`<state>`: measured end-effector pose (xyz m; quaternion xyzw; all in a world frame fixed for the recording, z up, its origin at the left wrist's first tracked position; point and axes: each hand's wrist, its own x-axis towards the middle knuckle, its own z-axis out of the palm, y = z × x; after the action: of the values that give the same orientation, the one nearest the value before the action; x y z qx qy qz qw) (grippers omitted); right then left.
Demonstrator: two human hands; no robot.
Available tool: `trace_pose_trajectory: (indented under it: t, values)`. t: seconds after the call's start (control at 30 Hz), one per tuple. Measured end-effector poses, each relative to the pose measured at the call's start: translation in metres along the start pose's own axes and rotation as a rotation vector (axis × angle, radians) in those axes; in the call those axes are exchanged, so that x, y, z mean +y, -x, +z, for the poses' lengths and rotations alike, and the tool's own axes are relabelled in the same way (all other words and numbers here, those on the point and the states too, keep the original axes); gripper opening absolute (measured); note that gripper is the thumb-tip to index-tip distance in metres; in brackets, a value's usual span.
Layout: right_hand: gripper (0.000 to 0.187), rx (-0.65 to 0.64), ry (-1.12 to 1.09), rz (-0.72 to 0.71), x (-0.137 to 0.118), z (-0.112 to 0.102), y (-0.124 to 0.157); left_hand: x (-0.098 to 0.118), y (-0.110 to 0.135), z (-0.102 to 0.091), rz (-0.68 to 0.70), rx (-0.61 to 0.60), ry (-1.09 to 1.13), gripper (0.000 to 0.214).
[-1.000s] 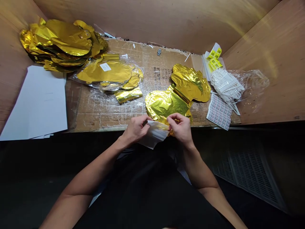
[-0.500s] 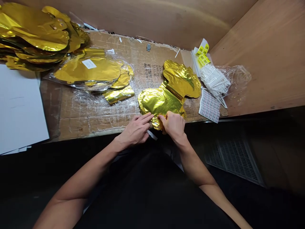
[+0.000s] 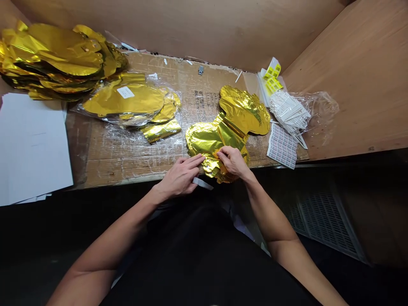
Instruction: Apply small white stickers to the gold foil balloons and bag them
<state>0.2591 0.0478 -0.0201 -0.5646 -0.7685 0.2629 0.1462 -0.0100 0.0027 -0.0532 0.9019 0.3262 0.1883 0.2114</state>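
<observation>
Flat, uninflated gold foil balloons [image 3: 210, 138] lie in a crinkled pile at the front edge of the cardboard-covered bench. My right hand [image 3: 234, 163] is closed, with thumb and index finger pinching a fold of the top foil near that edge. Just left of it, my left hand [image 3: 181, 176] rests its outstretched index and middle fingers on the foil's lower edge. A white strip [image 3: 203, 183] sticks out from under the left hand's curled fingers, which seem to grip it. The palm hides its other end.
Bagged gold balloons [image 3: 124, 100] lie to the left, with a taller foil stack [image 3: 63, 55] behind. White sheets [image 3: 32, 148] are at far left. On the right are white sticks [image 3: 290, 110], yellow labels [image 3: 272, 78] and a printed sticker sheet [image 3: 282, 146]. Wooden walls enclose the back and right.
My right hand has shifted slightly and turned, its pinch now lifting a fold of foil. More foil shows below it. The left hand stays nearly in place; the view has moved a little.
</observation>
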Motion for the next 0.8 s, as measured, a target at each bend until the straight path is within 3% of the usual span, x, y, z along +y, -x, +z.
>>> trace_pose_trajectory:
  t: [0.2, 0.33, 0.4, 0.47, 0.53, 0.6, 0.63, 0.67, 0.7, 0.77, 0.8]
  values:
    - [0.02, -0.061, 0.126, -0.145, 0.0, -0.001, 0.0, 0.001, 0.0, -0.003, 0.031, -0.012, -0.025, 0.01]
    - [0.026, -0.08, 0.063, -0.124, -0.002, 0.003, 0.0, -0.001, 0.001, -0.002, 0.108, -0.077, -0.115, 0.014]
    - [0.028, -0.082, -0.007, -0.098, 0.005, -0.009, -0.008, -0.001, 0.001, -0.001, 0.115, -0.099, -0.135, 0.016]
    - [0.03, -0.055, -0.051, -0.04, 0.021, -0.038, -0.027, -0.002, 0.001, -0.002, 0.099, -0.108, -0.121, 0.014]
    - [0.032, 0.094, 0.008, 0.097, 0.039, -0.081, -0.051, -0.003, 0.001, -0.003, 0.07, -0.112, -0.089, 0.01]
    - [0.036, 0.484, 0.221, 0.338, 0.046, -0.124, -0.068, -0.004, 0.0, -0.006, 0.04, -0.103, -0.044, 0.006]
    - [0.039, 0.611, 0.302, 0.389, 0.042, -0.141, -0.068, -0.005, 0.0, -0.008, 0.028, -0.098, -0.015, 0.006]
    - [0.042, 0.667, 0.336, 0.347, 0.032, -0.151, -0.061, -0.005, -0.001, -0.009, 0.018, -0.097, 0.016, 0.006]
    - [0.044, 0.64, 0.318, 0.223, 0.016, -0.156, -0.044, -0.005, -0.002, -0.011, 0.009, -0.1, 0.049, 0.006]
    - [0.042, 0.473, 0.108, -0.08, -0.027, -0.15, 0.012, -0.006, -0.002, -0.014, -0.015, -0.102, 0.121, 0.007]
    - [0.04, 0.349, -0.024, -0.143, -0.051, -0.141, 0.049, -0.006, -0.002, -0.016, -0.024, -0.097, 0.163, 0.008]
